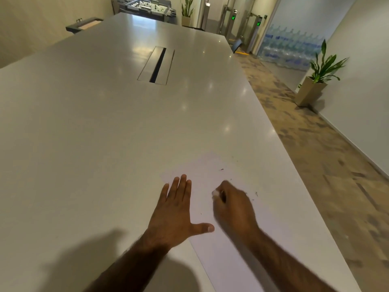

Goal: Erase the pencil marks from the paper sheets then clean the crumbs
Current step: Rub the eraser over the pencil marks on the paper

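From the head: long, pale, glossy tabletop (94, 123) stretching off toward the far end of the room, dotted with soft reflections of light, with a dark cable slot (156, 65) in a lidded recess around mid-length. Beyond its far end, a table-football game (149, 6) and a tall potted plant (187, 11); to the right of those, entry gates (233, 17) with green lamps. Along the right, patterned brown carpet (315, 161), a white wall, a second plant (322, 66) in a tan planter, and stacked water bottles (294, 47) by a glass partition. Near the camera, close to the tabletop's right edge, a white paper sheet (223, 256) lying flat and skewed to that edge. Left hand (174, 211) flat on the sheet's left margin, fingers (183, 186) straight and pressed together, thumb splayed out to the right onto the paper. Right hand (233, 207) curled on the middle of the sheet, fingertips pinching a small white lump, probably an eraser (215, 193), shape lost to motion blur. Dark crumbs (256, 194) scattered beyond and to the right of that hand, a few more near the sheet's far corner. Wide stretch of tabletop to the left and ahead; little room to the right before the drop to the carpet.
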Motion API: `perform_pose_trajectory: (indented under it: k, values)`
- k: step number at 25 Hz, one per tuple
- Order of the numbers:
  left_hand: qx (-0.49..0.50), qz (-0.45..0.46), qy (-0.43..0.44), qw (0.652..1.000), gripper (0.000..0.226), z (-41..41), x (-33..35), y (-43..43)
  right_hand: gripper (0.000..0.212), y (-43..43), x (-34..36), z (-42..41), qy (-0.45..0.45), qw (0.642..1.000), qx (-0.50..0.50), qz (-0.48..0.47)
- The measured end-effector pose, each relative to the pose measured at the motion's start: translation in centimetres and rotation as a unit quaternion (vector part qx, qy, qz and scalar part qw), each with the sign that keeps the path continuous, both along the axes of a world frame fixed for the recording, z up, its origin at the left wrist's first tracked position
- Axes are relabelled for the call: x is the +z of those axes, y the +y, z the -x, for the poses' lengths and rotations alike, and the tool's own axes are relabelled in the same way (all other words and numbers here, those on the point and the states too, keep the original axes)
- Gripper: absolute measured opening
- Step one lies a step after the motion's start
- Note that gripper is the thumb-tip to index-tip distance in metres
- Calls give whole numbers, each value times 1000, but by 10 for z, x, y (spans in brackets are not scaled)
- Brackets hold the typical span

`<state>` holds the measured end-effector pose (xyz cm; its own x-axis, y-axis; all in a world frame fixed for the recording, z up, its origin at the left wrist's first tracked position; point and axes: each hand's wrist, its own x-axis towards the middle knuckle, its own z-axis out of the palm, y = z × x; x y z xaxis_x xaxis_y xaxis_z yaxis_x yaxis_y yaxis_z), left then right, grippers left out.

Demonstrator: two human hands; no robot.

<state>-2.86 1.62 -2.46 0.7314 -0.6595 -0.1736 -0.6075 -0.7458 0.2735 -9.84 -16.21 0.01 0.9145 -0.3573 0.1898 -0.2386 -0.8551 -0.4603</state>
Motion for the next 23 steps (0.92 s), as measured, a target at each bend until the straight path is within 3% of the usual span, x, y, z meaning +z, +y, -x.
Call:
perform_pose_trajectory:
  k: [4,6,9,10,14,19,23]
  values:
    - [6,-9,0,1000,139,1,4,-1,17,-44,28,-28,-5,992,-129,-3]
    - [6,-17,-4,1000,134,1,3,-1,19,-14,18,-17,-39,995,-85,-30]
    - [-2,-21,-23,1000,120,1,1,-1,18,34,-3,22,0,998,70,0]
    - [-3,-21,-23,1000,122,1,0,0,17,29,-2,22,1,997,74,10]
    - [4,-12,-6,1000,134,2,4,0,17,-11,18,3,-9,998,-61,-8]
    - [0,-11,-19,1000,127,1,0,1,15,30,2,30,9,997,79,15]
    - [2,6,0,1000,138,0,1,1,18,-36,26,1,20,996,-84,10]
